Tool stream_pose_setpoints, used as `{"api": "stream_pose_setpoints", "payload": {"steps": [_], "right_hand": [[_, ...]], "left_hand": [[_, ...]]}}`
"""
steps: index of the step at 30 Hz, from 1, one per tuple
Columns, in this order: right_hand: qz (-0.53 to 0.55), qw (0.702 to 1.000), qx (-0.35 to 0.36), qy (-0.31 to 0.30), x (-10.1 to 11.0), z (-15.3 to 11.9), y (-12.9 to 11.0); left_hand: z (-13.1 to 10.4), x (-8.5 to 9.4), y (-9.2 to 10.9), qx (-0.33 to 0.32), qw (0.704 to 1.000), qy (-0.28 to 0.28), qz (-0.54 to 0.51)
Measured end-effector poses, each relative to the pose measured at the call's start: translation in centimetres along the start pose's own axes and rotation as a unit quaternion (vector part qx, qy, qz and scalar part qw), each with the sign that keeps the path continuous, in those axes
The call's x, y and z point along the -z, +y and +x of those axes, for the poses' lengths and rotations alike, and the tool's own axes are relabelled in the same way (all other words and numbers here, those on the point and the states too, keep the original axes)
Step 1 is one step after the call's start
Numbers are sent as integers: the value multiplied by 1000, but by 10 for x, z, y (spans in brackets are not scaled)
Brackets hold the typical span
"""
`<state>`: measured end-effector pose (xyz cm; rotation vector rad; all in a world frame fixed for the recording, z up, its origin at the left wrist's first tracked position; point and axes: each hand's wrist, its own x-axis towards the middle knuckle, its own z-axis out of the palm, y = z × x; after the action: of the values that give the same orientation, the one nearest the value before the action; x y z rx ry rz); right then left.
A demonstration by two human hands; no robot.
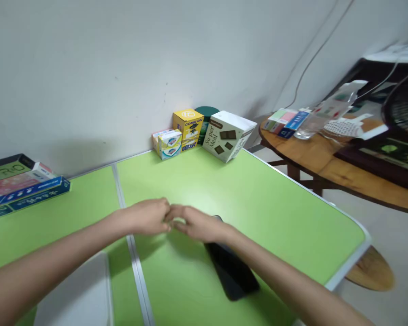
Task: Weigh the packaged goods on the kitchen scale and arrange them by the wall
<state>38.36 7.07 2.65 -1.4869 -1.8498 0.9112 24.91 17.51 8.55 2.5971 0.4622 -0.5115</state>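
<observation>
Above the middle of the green table (258, 199), my left hand (152, 216) and my right hand (195, 222) meet at the fingertips. The left hand's fingers are curled together; whether anything small is between them is hidden. My right hand has its thumb and fingers bent toward the left hand, with a gap between them, and no object shows there. Below my right wrist a black phone (233, 274) lies on the table, partly covered by the forearm. A white flat object (81, 294) lies under my left forearm.
Against the wall stand a yellow box (187, 123), small soap boxes (170, 145), a dark green round container (206, 112) and a white Super Meal box (226, 136). More boxes (27, 192) lie at the left. A wooden table (306, 156) at the right holds a plastic bottle (308, 129).
</observation>
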Motion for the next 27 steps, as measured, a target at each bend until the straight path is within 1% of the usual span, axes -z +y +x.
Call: {"api": "stream_pose_setpoints", "payload": {"steps": [1,2,3,4,6,7,8,9,12,14,16,18,19,21,22,24,25,27], "right_hand": [[14,998,-39,54,12,6,19],[22,992,-72,101,23,13,36],[26,985,-98,137,33,20,53],[26,980,-115,162,41,27,68],[30,972,-138,188,53,39,92],[37,969,-146,196,56,44,101],[45,967,-151,201,58,47,109],[54,965,-154,204,59,48,114],[82,960,-158,215,57,49,125],[99,955,-163,226,55,48,131],[118,950,-168,237,55,49,136],[133,944,-172,247,55,50,138],[137,942,-174,251,56,51,137],[142,938,-177,260,57,51,129],[144,937,-173,266,57,51,121],[143,941,-148,267,53,48,97],[138,948,-126,258,48,46,82],[120,968,-77,209,33,41,49]], "left_hand": [[22,4,-8,7,998,61,-13],[42,10,-17,21,994,110,-15],[61,16,-25,36,986,162,-15],[79,24,-32,56,975,215,-12],[111,40,-46,94,943,318,-19],[124,47,-52,110,925,362,-33],[136,53,-58,122,909,395,-53],[147,57,-63,126,899,413,-75],[171,60,-75,112,889,427,-118],[180,60,-81,114,881,443,-124],[184,61,-86,127,871,459,-123],[179,63,-89,128,869,458,-134],[174,63,-89,123,872,449,-149],[153,58,-89,109,879,428,-178],[138,52,-88,101,883,417,-191],[100,35,-85,75,891,389,-221],[76,24,-83,59,895,373,-238],[22,0,-80,32,899,341,-274]]}}
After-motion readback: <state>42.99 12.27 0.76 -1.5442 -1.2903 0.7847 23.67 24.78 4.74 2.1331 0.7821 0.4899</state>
